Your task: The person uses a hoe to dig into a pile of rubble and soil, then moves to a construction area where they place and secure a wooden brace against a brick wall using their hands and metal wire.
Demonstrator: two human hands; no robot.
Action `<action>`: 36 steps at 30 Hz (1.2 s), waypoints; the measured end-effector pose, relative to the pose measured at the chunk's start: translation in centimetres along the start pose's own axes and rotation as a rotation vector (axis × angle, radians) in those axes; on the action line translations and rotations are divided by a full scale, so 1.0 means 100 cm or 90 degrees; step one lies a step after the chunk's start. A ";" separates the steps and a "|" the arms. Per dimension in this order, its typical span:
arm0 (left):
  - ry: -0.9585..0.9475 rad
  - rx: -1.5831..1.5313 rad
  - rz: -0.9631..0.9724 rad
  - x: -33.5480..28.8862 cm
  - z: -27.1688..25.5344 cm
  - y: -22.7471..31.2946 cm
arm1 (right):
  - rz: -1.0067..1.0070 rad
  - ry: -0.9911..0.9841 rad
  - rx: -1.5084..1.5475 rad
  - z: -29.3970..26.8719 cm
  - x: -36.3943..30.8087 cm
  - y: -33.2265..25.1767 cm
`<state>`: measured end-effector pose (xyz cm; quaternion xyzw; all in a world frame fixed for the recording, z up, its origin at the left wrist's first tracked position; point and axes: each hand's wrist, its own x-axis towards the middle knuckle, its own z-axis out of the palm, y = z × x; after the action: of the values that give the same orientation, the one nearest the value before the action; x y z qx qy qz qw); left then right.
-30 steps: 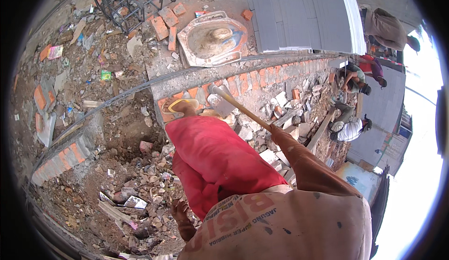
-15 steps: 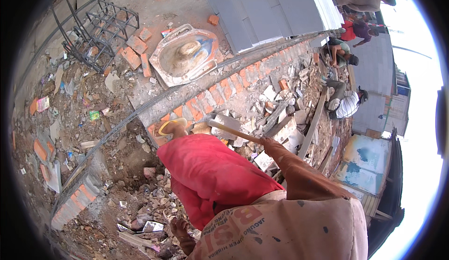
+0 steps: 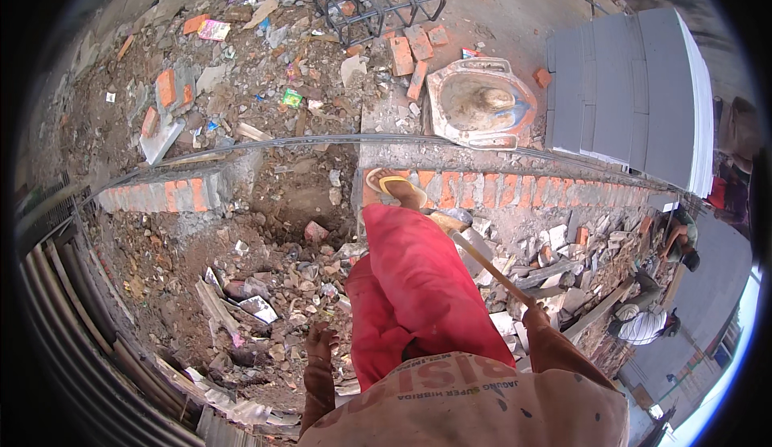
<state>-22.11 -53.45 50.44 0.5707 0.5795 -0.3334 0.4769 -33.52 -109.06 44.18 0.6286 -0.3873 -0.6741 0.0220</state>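
Note:
My right hand [image 3: 535,316] grips a long wooden tool handle [image 3: 494,274]. It slants forward and left to a pale, thick end beside my raised knee. I cannot make out what kind of tool head it has. My left hand [image 3: 322,339] hangs low over the rubble, its fingers loosely bent and apart, holding nothing. Between the two hands are my red trousers [image 3: 422,286]. One foot in a yellow sandal [image 3: 394,185] rests on the end of a low brick wall [image 3: 498,189].
Broken rubble [image 3: 297,282] fills the ground around a dug gap. Past the wall lie a dirty squat toilet pan [image 3: 454,109], loose bricks [image 3: 402,57], a steel rebar cage [image 3: 374,4] and stacked grey panels [image 3: 619,85]. Other people work at right, one in a striped shirt [image 3: 643,328].
My view has swung left, so the scene sits farther right and more level. My right hand still holds the handle. My left hand shows more fully.

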 end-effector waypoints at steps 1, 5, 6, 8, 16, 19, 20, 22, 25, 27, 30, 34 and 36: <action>0.001 -0.013 -0.010 -0.002 -0.004 -0.004 | 0.015 -0.007 -0.029 -0.005 -0.007 0.002; 0.003 -0.079 -0.020 -0.004 -0.008 -0.018 | 0.001 -0.007 -0.200 -0.008 0.023 0.018; -0.001 -0.086 -0.029 0.000 -0.010 -0.029 | -0.044 -0.039 -0.218 -0.012 0.034 0.024; -0.012 -0.189 -0.034 0.015 -0.024 -0.049 | -0.144 -0.049 -0.181 -0.025 0.048 0.009; -0.073 -0.444 -0.173 0.059 -0.014 -0.045 | -0.139 -0.124 0.022 -0.124 0.032 -0.126; 0.101 -0.257 -0.094 0.042 0.017 -0.012 | -0.313 0.065 0.094 -0.231 -0.016 -0.245; 0.107 -0.260 -0.091 0.041 0.026 0.002 | -0.319 0.070 0.185 -0.278 -0.022 -0.291; 0.096 -0.231 -0.071 0.045 0.056 0.032 | -0.512 0.268 0.333 -0.373 0.023 -0.378; 0.115 -0.330 -0.081 0.035 0.081 0.064 | -0.709 0.299 0.545 -0.546 -0.076 -0.529; 0.101 -0.372 -0.089 0.036 0.115 0.109 | -0.849 0.444 0.729 -0.654 -0.139 -0.603; 0.140 -0.389 -0.087 0.017 0.137 0.150 | -0.937 0.526 0.839 -0.708 -0.258 -0.691; 0.114 -0.361 -0.053 -0.001 0.160 0.208 | -1.033 0.532 1.129 -0.754 -0.340 -0.723; 0.095 -0.356 -0.013 -0.002 0.171 0.212 | -1.062 0.521 0.980 -0.799 -0.328 -0.718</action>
<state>1.57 -66.78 48.43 0.4343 0.6880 -0.1221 0.5685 75.18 -81.45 39.14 0.7010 -0.1265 0.1757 -0.6795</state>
